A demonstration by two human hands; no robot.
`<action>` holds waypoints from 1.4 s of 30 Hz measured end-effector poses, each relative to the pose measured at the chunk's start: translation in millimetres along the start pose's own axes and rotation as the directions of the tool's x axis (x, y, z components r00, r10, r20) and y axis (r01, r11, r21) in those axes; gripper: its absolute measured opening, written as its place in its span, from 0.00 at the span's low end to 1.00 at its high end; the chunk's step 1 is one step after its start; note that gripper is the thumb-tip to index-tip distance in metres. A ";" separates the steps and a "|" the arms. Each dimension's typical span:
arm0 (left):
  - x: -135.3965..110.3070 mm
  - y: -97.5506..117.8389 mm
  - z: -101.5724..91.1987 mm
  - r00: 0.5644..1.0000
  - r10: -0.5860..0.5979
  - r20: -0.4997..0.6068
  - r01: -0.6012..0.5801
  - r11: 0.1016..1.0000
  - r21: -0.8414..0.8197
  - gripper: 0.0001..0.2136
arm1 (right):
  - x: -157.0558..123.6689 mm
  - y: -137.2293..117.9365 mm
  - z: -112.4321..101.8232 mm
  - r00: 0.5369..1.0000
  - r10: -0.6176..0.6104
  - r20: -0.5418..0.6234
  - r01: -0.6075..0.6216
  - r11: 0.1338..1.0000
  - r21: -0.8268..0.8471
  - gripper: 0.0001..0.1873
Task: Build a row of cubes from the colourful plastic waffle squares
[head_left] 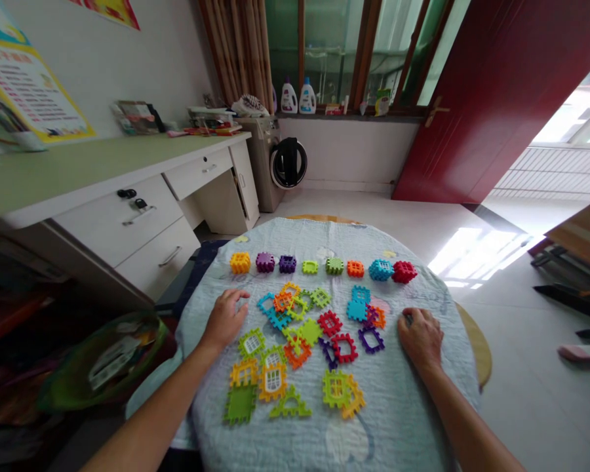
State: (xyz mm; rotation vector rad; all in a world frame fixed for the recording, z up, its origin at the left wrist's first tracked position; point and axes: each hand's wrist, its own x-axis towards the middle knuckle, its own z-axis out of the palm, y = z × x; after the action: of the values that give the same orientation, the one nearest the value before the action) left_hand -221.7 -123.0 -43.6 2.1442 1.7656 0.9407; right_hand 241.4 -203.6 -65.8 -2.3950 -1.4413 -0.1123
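My left hand (227, 318) rests on the cloth at the left of the loose pieces, fingers apart and nothing in them. Close to its fingertips lies a blue plastic interlocking piece (280, 319). My right hand (421, 333) lies palm down at the right side, fingers curled under; a small dark patch shows by the thumb, and what is inside, if anything, is hidden. Left of that hand is a purple square frame piece (372, 339). Between the hands are red frame pieces (345, 347) and a flat light green piece (310, 332). Nearer me lie a green square piece (240, 402) and a green triangular piece (291, 403).
Along the far side of the round cloth-covered table (393, 426) stand several colour-sorted stacks, among them a yellow stack (240, 263), a blue stack (381, 269) and a red stack (404, 271). A white desk (128, 174) is at the left, with a washing machine (265, 157) beyond.
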 end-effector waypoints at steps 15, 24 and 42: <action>-19.7 10.5 17.8 0.999 0.037 -0.040 -0.031 0.988 0.154 0.08 | 2.6 -0.7 0.1 0.999 0.009 0.048 -0.006 0.999 -0.047 0.16; -20.6 10.7 18.2 0.999 0.021 -0.031 -0.016 0.989 0.146 0.08 | 2.1 -2.7 -0.8 0.999 0.004 0.046 -0.002 0.998 -0.060 0.16; 34.6 78.6 3.1 0.965 0.159 0.208 -0.226 0.907 0.356 0.12 | 0.8 -12.3 -12.5 0.995 0.031 0.090 -0.026 0.998 -0.060 0.17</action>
State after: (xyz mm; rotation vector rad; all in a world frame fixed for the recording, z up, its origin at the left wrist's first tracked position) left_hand -153.9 -110.5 7.7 2.5875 1.7867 0.4507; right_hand 232.5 -201.8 -50.9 -2.4966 -1.4623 -0.0395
